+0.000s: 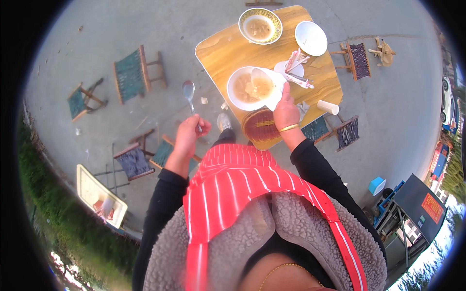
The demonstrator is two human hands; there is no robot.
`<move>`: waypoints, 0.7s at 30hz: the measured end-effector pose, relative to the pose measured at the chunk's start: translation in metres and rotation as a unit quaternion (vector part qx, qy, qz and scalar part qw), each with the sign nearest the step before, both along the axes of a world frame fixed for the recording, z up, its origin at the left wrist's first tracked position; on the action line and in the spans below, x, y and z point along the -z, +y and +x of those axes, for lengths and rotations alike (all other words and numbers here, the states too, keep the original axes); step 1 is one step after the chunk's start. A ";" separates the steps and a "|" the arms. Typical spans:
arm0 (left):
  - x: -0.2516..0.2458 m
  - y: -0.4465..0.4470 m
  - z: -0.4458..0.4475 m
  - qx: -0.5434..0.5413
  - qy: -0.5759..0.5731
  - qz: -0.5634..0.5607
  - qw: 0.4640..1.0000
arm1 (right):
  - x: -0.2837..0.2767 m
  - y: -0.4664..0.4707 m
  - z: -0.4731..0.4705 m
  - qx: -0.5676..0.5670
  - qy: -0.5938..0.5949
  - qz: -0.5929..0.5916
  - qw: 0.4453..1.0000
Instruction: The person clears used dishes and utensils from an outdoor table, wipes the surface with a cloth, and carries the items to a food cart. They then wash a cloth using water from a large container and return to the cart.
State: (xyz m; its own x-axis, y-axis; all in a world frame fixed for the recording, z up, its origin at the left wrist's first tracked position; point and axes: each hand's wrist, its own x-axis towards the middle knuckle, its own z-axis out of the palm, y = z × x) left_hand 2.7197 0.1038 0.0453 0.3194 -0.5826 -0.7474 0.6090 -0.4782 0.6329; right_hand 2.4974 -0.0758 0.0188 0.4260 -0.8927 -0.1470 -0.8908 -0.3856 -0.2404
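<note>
My left hand [190, 132] grips the handle of a metal spoon [188, 91], held off the left side of the wood-patterned table [214, 47]. At the table's near part, my right hand [287, 111] is closed on a white bowl [268, 103], which is tilted over another white bowl [232, 95] with cloudy soup in it. Some soup shows inside the tilted bowl too. Beside them stands a white cup [281, 67] with paper-wrapped utensils [294, 60]. A patterned bowl [260, 26] holding leftover soup and a white bowl [311, 38] are at the far end.
A paper roll [328, 107] and crumpled tissue [303, 109] lie at the table's right edge, a round brown woven-looking item [260, 125] at its near corner. Folding stools [131, 75] stand around on the concrete. A small dog [384, 52] is at right, a pale bin [98, 192] at lower left.
</note>
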 end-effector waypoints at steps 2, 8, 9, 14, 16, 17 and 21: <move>0.002 -0.001 0.002 0.009 -0.002 -0.002 1.000 | 0.000 -0.001 -0.001 -0.050 0.038 -0.021 0.998; 0.005 -0.008 0.003 0.019 -0.007 0.004 1.000 | -0.005 -0.009 0.000 -0.085 0.023 -0.113 0.990; 0.006 -0.010 0.003 0.021 -0.008 0.007 1.000 | -0.009 -0.013 0.002 -0.058 0.005 -0.096 0.994; 0.009 -0.019 -0.004 0.023 -0.005 0.001 1.000 | -0.050 -0.056 -0.003 0.271 -0.303 0.249 0.879; 0.009 -0.022 -0.009 0.020 -0.011 0.020 1.000 | -0.065 -0.087 -0.015 0.304 -0.409 0.347 0.787; 0.009 -0.024 -0.012 0.011 -0.006 0.014 1.000 | -0.069 -0.105 -0.024 0.300 -0.474 0.392 0.729; 0.008 -0.026 -0.023 0.004 -0.018 0.034 0.999 | -0.047 -0.184 -0.046 0.288 -0.557 0.358 0.692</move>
State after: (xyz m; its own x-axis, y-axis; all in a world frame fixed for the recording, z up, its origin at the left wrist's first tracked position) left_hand 2.6967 0.0781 0.0376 0.3423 -0.5342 -0.7729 0.5817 -0.5255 0.6208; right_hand 2.4511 -0.2599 0.0661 0.2346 -0.8302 -0.5057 0.0452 0.5290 -0.8474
